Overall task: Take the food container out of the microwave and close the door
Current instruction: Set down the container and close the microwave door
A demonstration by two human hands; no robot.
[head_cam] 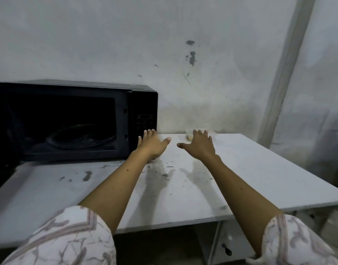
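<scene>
- The black microwave (74, 121) stood at the left of the white table (241, 169), against the stained wall (164, 44); its door looked open, though only a dark edge showed at the far left.
- Inside the microwave's dark cavity lay the glass turntable (78, 138), with nothing visible on it.
- The microwave's keypad (145, 123) sat on its right-hand panel.
- The left hand (152, 145) hovered palm down just right of the microwave, fingers spread wide and empty, fingertips overlapping the keypad's lower edge; contact could not be judged.
- The right hand (199, 145) hovered further right of the microwave, fingers also spread wide, holding nothing.
- The clear food container (191, 133) sat on the table right of the microwave, by the wall, partly hidden behind the right hand; something pale yellow showed inside.
</scene>
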